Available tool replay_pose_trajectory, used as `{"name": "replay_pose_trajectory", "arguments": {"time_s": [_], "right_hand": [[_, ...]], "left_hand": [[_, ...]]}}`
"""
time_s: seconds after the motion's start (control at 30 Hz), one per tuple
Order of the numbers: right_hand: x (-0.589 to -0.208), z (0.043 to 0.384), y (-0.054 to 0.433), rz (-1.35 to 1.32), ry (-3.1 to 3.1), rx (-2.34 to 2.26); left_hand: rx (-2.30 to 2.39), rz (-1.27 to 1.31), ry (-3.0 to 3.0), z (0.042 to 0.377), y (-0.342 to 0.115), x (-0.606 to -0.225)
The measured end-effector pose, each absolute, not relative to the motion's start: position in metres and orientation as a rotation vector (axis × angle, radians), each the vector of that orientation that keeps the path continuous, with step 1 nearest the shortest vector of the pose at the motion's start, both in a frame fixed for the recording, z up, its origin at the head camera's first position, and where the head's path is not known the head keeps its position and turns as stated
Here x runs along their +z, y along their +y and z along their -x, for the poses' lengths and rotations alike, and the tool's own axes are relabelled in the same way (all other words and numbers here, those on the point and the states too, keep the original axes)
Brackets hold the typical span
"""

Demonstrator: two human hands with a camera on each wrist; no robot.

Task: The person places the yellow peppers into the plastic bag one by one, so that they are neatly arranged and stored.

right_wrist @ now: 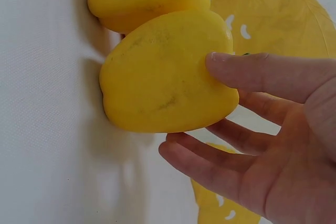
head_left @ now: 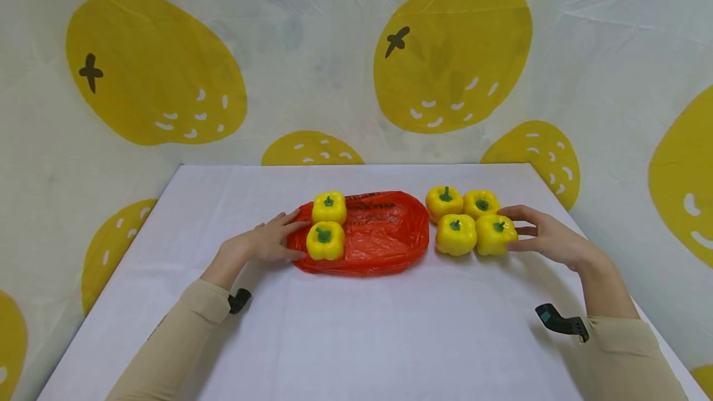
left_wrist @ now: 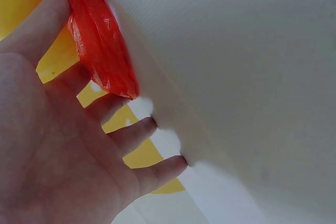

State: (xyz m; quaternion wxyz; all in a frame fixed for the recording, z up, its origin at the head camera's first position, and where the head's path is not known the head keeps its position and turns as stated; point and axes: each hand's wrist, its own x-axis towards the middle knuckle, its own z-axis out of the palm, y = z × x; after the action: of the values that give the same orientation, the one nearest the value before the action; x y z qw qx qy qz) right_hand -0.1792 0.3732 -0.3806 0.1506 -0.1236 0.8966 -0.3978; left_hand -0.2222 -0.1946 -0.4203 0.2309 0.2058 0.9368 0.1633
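My left hand (head_left: 273,239) rests at the left edge of a red plastic bag (head_left: 384,234), its fingers spread. In the left wrist view the thumb and some fingertips touch the bag's crumpled edge (left_wrist: 105,45). Two yellow bell peppers, one behind (head_left: 329,207) and one in front (head_left: 325,241), stand on the bag's left part. My right hand (head_left: 557,239) is at the right side of the front right bell pepper (head_left: 496,235) in a cluster. Its thumb touches this pepper (right_wrist: 163,77) in the right wrist view, with loosely spread fingers beyond and below.
Three more yellow bell peppers (head_left: 444,202) (head_left: 481,204) (head_left: 456,235) sit close together right of the bag. A white cloth covers the table (head_left: 401,339). Behind it hangs a pale curtain (head_left: 312,79) printed with large yellow fruit.
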Motion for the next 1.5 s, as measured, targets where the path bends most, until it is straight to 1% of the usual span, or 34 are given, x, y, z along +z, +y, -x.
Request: {"name": "replay_pose_trajectory", "arguments": {"time_s": [0.23,0.6,1.13,1.5], "right_hand": [[-0.381,0.18,0.377,0.351,2.591,-1.118],[-0.369,0.17,0.38,0.333,2.619,-1.092],[-0.331,0.174,0.376,0.351,2.719,-1.018],[-0.306,0.182,0.357,0.33,2.712,-1.033]], "left_hand": [[0.454,-0.562,2.576,0.222,-0.194,-0.419],[0.465,-0.565,2.564,0.219,-0.194,-0.422],[0.466,-0.583,2.586,0.22,-0.197,-0.419],[0.454,-0.581,2.584,0.22,-0.196,-0.42]]}}
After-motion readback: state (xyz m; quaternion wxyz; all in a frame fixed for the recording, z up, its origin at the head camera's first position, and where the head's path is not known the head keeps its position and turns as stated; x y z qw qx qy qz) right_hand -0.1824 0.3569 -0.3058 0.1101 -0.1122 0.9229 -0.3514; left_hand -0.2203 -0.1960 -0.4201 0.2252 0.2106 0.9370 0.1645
